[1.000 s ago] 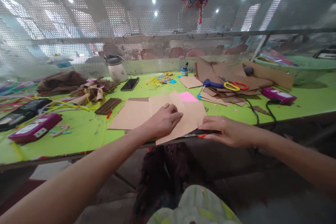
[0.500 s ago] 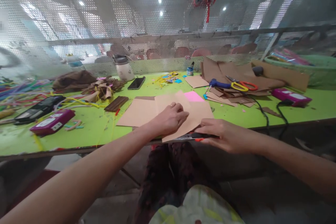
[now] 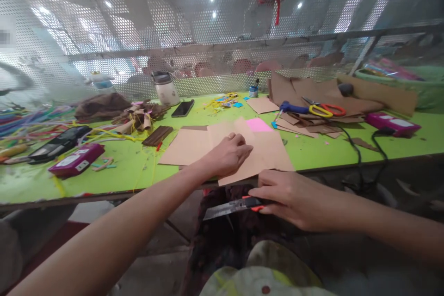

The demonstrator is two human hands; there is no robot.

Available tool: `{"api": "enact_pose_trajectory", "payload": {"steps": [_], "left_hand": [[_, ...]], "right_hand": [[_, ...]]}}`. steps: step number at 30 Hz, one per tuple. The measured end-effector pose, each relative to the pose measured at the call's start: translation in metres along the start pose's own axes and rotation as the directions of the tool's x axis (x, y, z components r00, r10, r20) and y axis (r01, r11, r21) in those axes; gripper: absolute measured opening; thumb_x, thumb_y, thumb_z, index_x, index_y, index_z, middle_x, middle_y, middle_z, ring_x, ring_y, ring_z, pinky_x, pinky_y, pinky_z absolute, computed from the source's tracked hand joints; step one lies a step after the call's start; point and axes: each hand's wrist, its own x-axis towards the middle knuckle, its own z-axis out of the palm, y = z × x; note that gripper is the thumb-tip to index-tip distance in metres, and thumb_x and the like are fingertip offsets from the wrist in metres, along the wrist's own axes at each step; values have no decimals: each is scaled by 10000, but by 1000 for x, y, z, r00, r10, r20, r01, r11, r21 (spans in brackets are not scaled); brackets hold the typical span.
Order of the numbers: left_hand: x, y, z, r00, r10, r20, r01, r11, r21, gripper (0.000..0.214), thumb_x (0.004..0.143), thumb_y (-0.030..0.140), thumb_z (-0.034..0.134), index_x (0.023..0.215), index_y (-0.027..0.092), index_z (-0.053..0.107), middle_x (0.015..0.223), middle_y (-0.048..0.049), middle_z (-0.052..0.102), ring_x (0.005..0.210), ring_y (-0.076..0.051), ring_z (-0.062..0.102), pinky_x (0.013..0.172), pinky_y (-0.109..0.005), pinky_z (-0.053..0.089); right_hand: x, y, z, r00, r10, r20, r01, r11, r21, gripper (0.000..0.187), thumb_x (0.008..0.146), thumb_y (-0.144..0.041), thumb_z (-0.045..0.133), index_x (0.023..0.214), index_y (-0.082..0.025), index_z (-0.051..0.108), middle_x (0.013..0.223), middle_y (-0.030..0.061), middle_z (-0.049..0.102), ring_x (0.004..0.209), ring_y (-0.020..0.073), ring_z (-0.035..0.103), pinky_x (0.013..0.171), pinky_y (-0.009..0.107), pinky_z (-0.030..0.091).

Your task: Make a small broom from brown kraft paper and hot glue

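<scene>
My left hand (image 3: 231, 153) rests with curled fingers on a brown paper sheet (image 3: 265, 155), pressing it against the table near the front edge. Whether the fingertips also pinch the paper is hidden. My right hand (image 3: 286, 196) is closed around a utility knife (image 3: 255, 202) with a black and red handle. Its long blade is out, points left, and hangs below the table edge over my lap, apart from the paper. Under and beside the sheet lie another brown sheet (image 3: 183, 145) and a pink piece of paper (image 3: 258, 125).
Scissors (image 3: 321, 110) and a blue-handled tool (image 3: 293, 108) lie on stacked brown paper (image 3: 312, 88) at right. Purple boxes (image 3: 391, 124) sit at both sides. A phone (image 3: 182, 108), a jug (image 3: 165, 89), brown strips (image 3: 157, 136) and a small bottle (image 3: 253, 90) stand or lie farther back.
My right hand with the knife has moved down and away from the paper's front edge, so the blade now shows. The paper's near right corner lies flatter. My left hand stays on the sheet.
</scene>
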Motion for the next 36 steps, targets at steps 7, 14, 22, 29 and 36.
{"api": "enact_pose_trajectory", "payload": {"steps": [7, 14, 22, 29, 36], "left_hand": [[-2, -2, -1, 996, -86, -2, 85, 993, -77, 335, 963, 321, 363, 1164, 194, 599, 1079, -118, 566, 1034, -239, 490, 916, -401, 388], [-4, -5, -8, 976, -216, -3, 212, 961, -179, 373, 949, 363, 383, 1232, 167, 528, 1075, -116, 594, 1038, -249, 519, 908, -400, 414], [-7, -16, -13, 938, -345, -25, 296, 838, -458, 439, 879, 348, 514, 1288, 188, 490, 935, -45, 529, 797, -176, 542, 756, -331, 465], [-10, -25, -4, 889, -448, -98, 294, 721, -628, 338, 879, 338, 497, 1185, 204, 545, 961, -48, 562, 860, -180, 549, 788, -342, 471], [-8, -22, -5, 854, -515, -77, 336, 659, -673, 389, 884, 372, 488, 1214, 169, 527, 848, -40, 604, 798, -181, 581, 740, -340, 488]], "right_hand": [[-42, 28, -24, 963, 116, -245, -109, 993, 40, 290, 917, -312, 501, 1175, -271, 628, 1057, 71, 658, 957, 217, 613, 804, 306, 485], [-13, 124, -20, 765, 380, -519, -444, 896, 1, 373, 882, -386, 509, 1142, -162, 656, 1016, 103, 699, 862, 234, 632, 750, 353, 496], [33, 108, -6, 672, 225, -706, -371, 927, -57, 285, 904, -326, 505, 1018, -134, 681, 1024, 150, 673, 1043, 259, 545, 923, 431, 407], [61, 71, -16, 780, 470, -414, -209, 819, 535, 293, 888, -307, 462, 901, -123, 689, 734, 38, 654, 628, 139, 540, 570, 246, 409], [58, 83, -27, 813, 483, -325, -236, 784, 575, 651, 668, -94, 539, 1315, -152, 516, 474, -98, 467, 439, 82, 390, 442, 190, 280]]}}
